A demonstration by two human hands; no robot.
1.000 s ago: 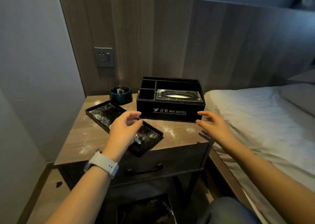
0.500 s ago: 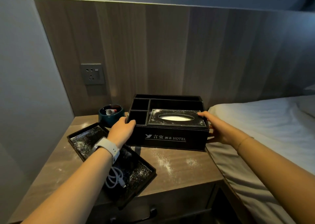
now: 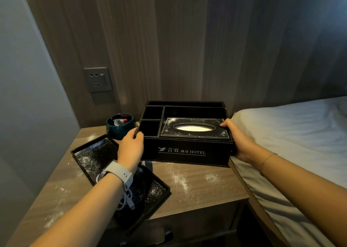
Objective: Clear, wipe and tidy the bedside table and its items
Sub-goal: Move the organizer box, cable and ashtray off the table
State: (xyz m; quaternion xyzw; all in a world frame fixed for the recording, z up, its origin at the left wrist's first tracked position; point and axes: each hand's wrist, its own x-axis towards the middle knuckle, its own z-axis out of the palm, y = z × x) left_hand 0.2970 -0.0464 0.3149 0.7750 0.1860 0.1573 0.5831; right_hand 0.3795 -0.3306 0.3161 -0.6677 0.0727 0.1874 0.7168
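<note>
Both hands have closed in since a moment ago: my left hand (image 3: 131, 147) now grips the left end of the black leatherette hotel organiser box (image 3: 185, 134), thumb hooked over its rim, and my right hand (image 3: 239, 141) clamps the right end. It sits between my palms on the dusty wooden bedside table (image 3: 197, 186), against the headboard. I judge it stiff, light and slightly slick, so opposite ends are the best hold. Below my left wrist lies a shallow black tray (image 3: 90, 156) with a white cable (image 3: 127, 199); beyond my knuckles, a dark-green round ashtray (image 3: 120, 124) crowds that corner.
</note>
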